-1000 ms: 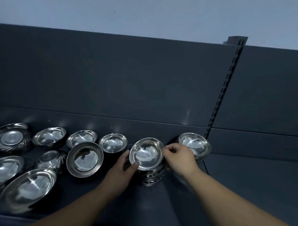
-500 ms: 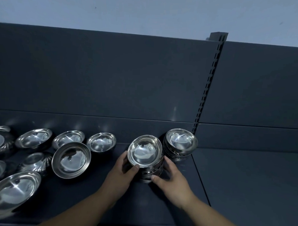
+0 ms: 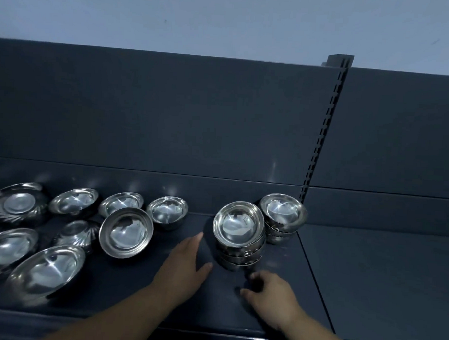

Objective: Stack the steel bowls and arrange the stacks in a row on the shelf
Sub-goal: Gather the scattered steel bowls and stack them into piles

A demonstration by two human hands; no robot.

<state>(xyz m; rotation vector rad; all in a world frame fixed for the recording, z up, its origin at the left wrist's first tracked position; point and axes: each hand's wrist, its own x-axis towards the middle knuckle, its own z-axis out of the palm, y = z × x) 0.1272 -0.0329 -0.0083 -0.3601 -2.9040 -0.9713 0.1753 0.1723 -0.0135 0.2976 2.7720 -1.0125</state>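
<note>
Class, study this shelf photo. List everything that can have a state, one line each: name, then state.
near stack, upright, no hand on it
far stack, upright, untouched
left hand, open, holding nothing
right hand, loosely curled, holding nothing
tilted bowl, unstacked, leaning
back-row bowls, three, upright, unstacked
small fluted bowl, upside down, unstacked
far-left fluted bowl, unstacked, orientation unclear
large bowls, two, unstacked, open side up

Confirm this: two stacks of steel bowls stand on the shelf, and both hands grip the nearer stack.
Wrong about the hands. The head view shows the left hand open beside the nearer stack and the right hand in front of it, neither gripping it. That stack and the farther stack do stand on the shelf.
</note>
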